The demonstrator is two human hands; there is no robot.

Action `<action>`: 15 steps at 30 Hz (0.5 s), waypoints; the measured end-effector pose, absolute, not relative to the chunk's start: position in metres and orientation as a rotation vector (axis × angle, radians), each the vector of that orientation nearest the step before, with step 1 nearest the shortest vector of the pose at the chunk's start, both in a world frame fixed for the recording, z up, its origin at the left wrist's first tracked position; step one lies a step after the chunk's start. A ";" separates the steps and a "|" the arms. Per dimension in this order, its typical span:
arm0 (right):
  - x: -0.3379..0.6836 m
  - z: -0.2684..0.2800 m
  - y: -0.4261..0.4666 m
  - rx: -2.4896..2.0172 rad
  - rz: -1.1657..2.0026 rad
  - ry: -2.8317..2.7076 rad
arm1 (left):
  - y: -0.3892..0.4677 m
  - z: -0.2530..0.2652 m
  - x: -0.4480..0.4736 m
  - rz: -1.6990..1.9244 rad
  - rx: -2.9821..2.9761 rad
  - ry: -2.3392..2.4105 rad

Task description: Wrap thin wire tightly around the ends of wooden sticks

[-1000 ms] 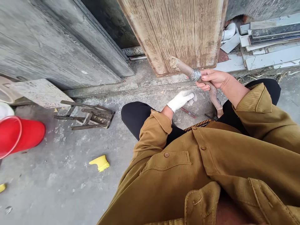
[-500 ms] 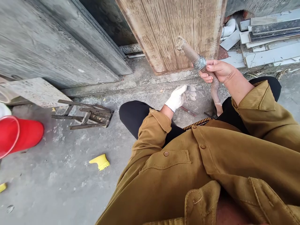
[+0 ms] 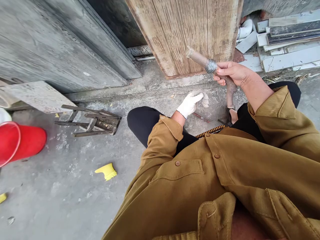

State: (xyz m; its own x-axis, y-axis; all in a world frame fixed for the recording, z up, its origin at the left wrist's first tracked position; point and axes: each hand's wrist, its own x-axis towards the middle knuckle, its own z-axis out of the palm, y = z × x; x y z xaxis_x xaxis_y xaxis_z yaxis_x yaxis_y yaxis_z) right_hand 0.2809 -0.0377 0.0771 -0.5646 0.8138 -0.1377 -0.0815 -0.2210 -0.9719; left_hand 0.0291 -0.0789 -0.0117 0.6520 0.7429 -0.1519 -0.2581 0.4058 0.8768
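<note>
My bare right hand (image 3: 231,73) is wrapped around a crooked wooden stick (image 3: 198,57), just below a coil of silvery wire (image 3: 210,66) wound about it. The stick's broken end points up and left; its lower part bends down toward my foot. From the coil a thin strand of wire (image 3: 206,82) hangs toward my left hand (image 3: 192,101), which wears a white work glove with grey fingers. Those gloved fingers are closed around the strand's lower end, though the exact grip is hidden. A reddish rod (image 3: 201,117) lies on the ground beside the glove.
A weathered wooden door panel (image 3: 185,36) stands in front of me. Boards and tiles (image 3: 292,46) are stacked at the right. To the left are an overturned wooden stool (image 3: 92,120), a red bucket (image 3: 32,140) and a yellow scrap (image 3: 107,171) on the concrete.
The stick has turned slightly in my right hand and its upper end has lowered a little. A strand of wire now shows between coil and glove. My left hand stays nearly in place.
</note>
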 end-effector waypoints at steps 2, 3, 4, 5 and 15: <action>0.280 0.076 -0.037 -1.027 1.737 -1.491 | -0.079 -0.009 0.030 0.696 0.997 0.618; 0.279 0.076 -0.037 -1.102 1.665 -1.546 | -0.079 -0.008 0.031 0.705 1.022 0.633; 0.278 0.075 -0.037 -1.187 1.583 -1.607 | -0.079 -0.007 0.031 0.711 1.052 0.647; 0.276 0.074 -0.038 -1.282 1.488 -1.679 | -0.079 -0.006 0.032 0.714 1.090 0.665; 0.263 0.061 -0.039 -1.919 0.818 -2.498 | -0.071 0.007 0.028 0.605 2.085 1.126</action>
